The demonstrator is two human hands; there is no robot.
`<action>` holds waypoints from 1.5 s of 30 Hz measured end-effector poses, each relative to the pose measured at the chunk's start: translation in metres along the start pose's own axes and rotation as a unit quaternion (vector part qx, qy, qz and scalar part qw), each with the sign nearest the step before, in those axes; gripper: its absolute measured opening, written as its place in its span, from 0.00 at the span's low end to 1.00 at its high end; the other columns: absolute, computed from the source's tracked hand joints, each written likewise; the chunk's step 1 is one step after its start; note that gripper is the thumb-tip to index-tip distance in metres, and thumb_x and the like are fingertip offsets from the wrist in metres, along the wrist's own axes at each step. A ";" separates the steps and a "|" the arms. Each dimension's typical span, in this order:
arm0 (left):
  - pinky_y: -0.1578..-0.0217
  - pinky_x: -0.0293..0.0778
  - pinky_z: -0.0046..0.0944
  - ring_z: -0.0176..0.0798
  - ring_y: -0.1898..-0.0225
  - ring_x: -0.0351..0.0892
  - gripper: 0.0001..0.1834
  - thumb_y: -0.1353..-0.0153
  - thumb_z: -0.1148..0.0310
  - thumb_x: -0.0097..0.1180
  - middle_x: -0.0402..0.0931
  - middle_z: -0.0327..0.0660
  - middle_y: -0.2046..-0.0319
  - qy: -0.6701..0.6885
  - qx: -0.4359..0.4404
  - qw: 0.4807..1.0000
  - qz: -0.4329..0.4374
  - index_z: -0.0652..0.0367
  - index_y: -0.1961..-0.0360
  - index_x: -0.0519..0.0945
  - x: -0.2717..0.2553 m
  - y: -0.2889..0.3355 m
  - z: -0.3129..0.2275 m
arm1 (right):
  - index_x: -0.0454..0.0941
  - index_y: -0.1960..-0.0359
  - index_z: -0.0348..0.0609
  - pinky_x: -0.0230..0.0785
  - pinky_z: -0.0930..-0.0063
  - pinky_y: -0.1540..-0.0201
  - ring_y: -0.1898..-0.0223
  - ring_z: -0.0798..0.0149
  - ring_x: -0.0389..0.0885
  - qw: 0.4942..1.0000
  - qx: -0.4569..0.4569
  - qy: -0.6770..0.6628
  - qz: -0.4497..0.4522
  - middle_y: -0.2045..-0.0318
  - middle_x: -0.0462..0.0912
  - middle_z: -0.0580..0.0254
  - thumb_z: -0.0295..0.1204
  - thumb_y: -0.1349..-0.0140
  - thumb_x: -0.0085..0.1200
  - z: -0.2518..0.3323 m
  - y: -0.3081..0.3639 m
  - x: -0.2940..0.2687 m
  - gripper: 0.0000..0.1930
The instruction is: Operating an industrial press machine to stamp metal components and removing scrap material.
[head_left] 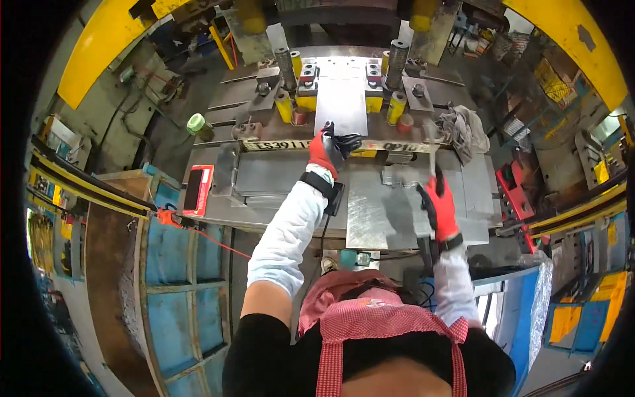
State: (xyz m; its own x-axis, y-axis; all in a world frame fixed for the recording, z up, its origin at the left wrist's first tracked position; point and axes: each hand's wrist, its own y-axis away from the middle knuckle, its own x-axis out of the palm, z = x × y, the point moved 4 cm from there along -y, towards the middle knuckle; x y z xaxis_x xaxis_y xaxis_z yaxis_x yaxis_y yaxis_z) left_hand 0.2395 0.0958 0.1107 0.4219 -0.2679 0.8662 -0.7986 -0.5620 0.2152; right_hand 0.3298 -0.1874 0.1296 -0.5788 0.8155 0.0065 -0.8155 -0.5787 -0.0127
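Note:
My left hand [324, 152], in a red and black glove, is at the near left corner of a bright, flat metal sheet [341, 106] lying in the press tooling. One finger points up over the sheet and the dark others reach right, apart; whether they touch it is hard to tell. My right hand [442, 206], gloved alike, hovers over a stack of grey metal sheets [377, 205] on the right of the table. Its fingers close at the lower end of a thin, pale, stick-like tool [432, 149], smeared by motion.
Guide posts [397, 64] and yellow cylinders [283, 106] flank the tooling. More grey sheets [268, 171] lie left of centre. A phone in a red frame [198, 190] rests at the table's left edge. A grey rag [461, 129] lies right, near a red box [514, 190].

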 end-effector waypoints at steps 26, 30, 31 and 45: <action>0.67 0.77 0.42 0.48 0.70 0.79 0.25 0.40 0.52 0.44 0.76 0.54 0.64 -0.110 0.044 0.992 0.035 0.65 0.53 0.70 0.012 -0.029 -0.013 | 0.68 0.62 0.46 0.56 0.84 0.85 0.86 0.78 0.63 0.957 0.267 -0.095 0.055 0.76 0.76 0.67 0.32 0.44 0.51 -0.067 0.038 -0.019 0.10; 0.61 0.77 0.46 0.53 0.61 0.77 0.23 0.36 0.59 0.36 0.74 0.54 0.59 -0.066 0.054 0.994 0.075 0.67 0.49 0.65 0.009 -0.077 -0.034 | 0.69 0.65 0.46 0.54 0.84 0.87 0.88 0.78 0.63 0.975 0.204 -0.082 0.021 0.78 0.75 0.67 0.32 0.43 0.50 -0.108 0.022 -0.023 0.07; 0.60 0.77 0.46 0.53 0.60 0.77 0.23 0.36 0.59 0.36 0.73 0.55 0.58 -0.065 0.074 0.993 0.059 0.67 0.49 0.65 0.004 -0.081 -0.038 | 0.69 0.64 0.46 0.56 0.83 0.86 0.87 0.77 0.63 0.970 0.221 -0.101 0.018 0.78 0.76 0.66 0.33 0.41 0.48 -0.096 0.025 -0.014 0.07; 0.57 0.70 0.37 0.41 0.56 0.75 0.20 0.40 0.61 0.47 0.73 0.45 0.54 -0.499 0.228 0.819 -0.168 0.58 0.49 0.70 -0.100 0.163 -0.002 | 0.63 0.67 0.44 0.64 0.72 0.82 0.83 0.67 0.70 0.963 0.132 -0.233 -0.040 0.80 0.73 0.60 0.29 0.42 0.48 -0.135 0.053 -0.092 0.07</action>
State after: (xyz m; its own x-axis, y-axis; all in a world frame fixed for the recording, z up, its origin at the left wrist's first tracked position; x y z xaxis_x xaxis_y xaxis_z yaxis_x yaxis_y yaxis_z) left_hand 0.0663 0.0330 0.0598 0.9074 -0.4163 -0.0574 -0.4181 -0.9081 -0.0225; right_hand 0.3409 -0.2907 -0.0063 -0.4044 0.7988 0.4454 -0.7950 -0.5478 0.2606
